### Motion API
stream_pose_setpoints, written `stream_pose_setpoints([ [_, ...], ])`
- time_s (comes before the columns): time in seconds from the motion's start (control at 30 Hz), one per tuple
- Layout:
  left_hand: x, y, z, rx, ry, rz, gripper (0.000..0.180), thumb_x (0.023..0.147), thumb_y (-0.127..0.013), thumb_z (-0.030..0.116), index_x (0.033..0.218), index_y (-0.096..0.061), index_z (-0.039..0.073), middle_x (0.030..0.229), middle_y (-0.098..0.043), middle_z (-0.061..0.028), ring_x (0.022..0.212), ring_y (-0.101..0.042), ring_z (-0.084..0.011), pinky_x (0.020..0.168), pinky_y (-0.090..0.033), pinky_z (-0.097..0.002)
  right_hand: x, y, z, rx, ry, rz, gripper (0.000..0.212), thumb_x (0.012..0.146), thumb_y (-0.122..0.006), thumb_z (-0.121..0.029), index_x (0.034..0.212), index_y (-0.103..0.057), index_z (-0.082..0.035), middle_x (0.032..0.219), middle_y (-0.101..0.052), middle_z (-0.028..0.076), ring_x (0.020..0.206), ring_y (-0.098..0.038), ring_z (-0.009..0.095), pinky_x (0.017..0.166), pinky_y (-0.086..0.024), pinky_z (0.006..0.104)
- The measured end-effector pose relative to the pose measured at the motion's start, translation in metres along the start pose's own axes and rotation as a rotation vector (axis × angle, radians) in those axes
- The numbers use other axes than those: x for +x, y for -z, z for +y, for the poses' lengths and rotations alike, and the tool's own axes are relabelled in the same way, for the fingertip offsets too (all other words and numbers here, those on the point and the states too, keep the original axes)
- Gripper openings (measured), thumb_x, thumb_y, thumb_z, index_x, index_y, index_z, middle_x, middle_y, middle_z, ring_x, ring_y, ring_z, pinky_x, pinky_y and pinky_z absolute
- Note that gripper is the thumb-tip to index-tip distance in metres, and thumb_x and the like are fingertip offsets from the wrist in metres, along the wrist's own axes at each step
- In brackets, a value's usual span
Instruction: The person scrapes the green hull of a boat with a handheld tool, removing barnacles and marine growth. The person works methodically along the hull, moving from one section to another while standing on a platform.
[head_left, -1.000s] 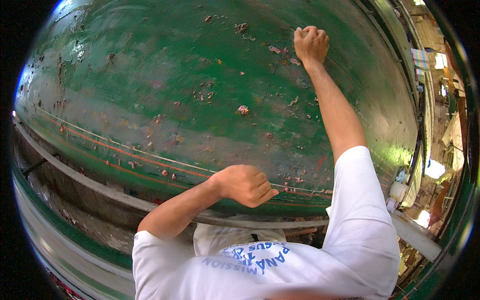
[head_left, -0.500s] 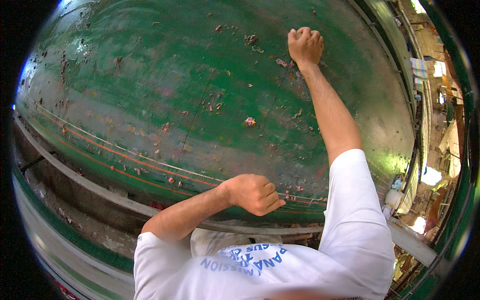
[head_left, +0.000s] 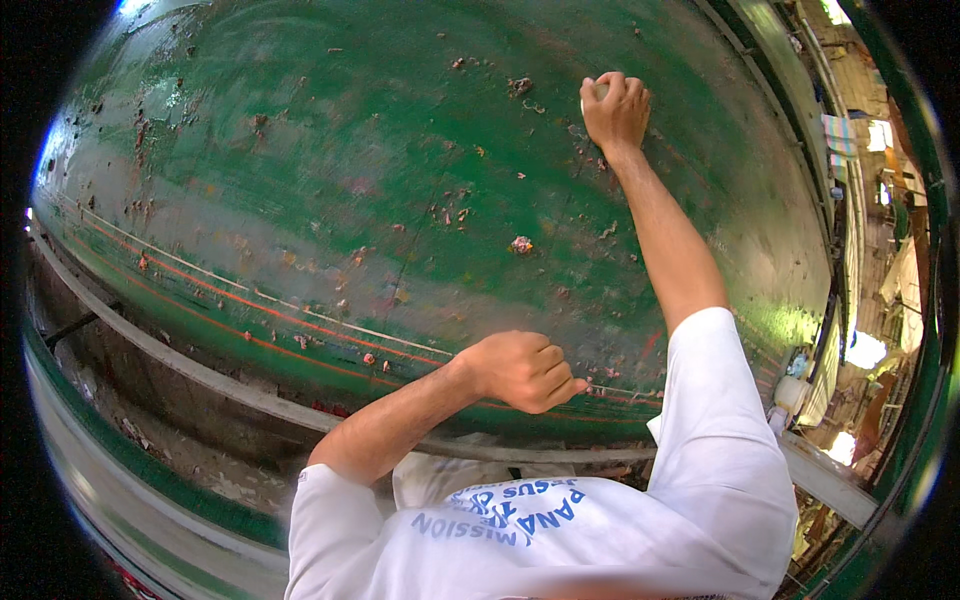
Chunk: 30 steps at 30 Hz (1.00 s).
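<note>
A wide green surface (head_left: 420,290), smeared and scattered with small clumps and scraps, lies in front of me. Far out on its right side, my right hand (head_left: 618,108) curls around a pale, rounded piece (head_left: 601,91) and presses down toward the green. Only part of that piece shows between thumb and fingers, so its kind cannot be made out. Nearer my body, my left hand (head_left: 522,372) is a closed fist above the surface's near edge. Its palm is turned away, so anything inside is hidden. Left of my right arm lies a pink and yellow clump (head_left: 521,244).
Orange and white lines (head_left: 300,316) run along the near edge of the green surface, followed by a grey metal rail (head_left: 225,395). More dark clumps (head_left: 519,87) lie close to my right hand. Beyond the right edge hang a striped cloth (head_left: 839,137) and a pale container (head_left: 790,393).
The scraps and near-edge lines have shifted right against the steady frame. My right hand has come slightly nearer, showing more of the pale piece. My left fist has moved slightly up and right.
</note>
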<state>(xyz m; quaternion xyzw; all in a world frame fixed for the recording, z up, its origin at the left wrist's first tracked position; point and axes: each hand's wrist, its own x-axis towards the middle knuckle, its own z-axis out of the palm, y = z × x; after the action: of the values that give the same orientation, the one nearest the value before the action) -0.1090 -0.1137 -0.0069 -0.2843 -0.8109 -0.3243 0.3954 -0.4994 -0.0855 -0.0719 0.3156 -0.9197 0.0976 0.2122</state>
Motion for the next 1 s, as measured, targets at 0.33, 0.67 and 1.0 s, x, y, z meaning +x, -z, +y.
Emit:
stream_pose_setpoints([
  [0.33,0.000,0.002,0.006,-0.034,-0.025,0.019,0.046,0.095,-0.083,0.022,0.065,-0.049,0.017,0.064,-0.044,0.0040,0.056,-0.051,-0.0126,0.048,-0.040,-0.0320,-0.011,0.010,0.052,-0.044,-0.121,-0.014,0.035,0.101,-0.070,-0.049,0.111,-0.073,-0.015,0.120,-0.067,0.018,0.114,-0.064,0.042,0.101,-0.052,0.0564],
  [0.67,-0.003,0.006,0.001,-0.002,0.025,0.002,0.050,0.095,-0.084,0.023,0.066,-0.043,0.019,0.064,-0.042,0.0045,0.055,-0.051,-0.0122,0.049,-0.041,-0.0311,-0.057,0.036,0.022,0.217,0.205,0.022,0.025,0.096,-0.080,-0.034,0.106,-0.070,-0.013,0.111,-0.064,0.014,0.110,-0.063,0.039,0.098,-0.050,0.0543],
  [1.0,-0.004,0.008,-0.009,0.070,0.017,-0.045,0.050,0.091,-0.087,0.023,0.066,-0.044,0.020,0.064,-0.043,0.0048,0.056,-0.051,-0.0114,0.050,-0.042,-0.0296,-0.013,0.006,0.004,0.059,-0.059,-0.005,0.032,0.100,-0.070,-0.046,0.109,-0.076,-0.016,0.120,-0.068,0.015,0.115,-0.065,0.042,0.104,-0.052,0.0568],
])
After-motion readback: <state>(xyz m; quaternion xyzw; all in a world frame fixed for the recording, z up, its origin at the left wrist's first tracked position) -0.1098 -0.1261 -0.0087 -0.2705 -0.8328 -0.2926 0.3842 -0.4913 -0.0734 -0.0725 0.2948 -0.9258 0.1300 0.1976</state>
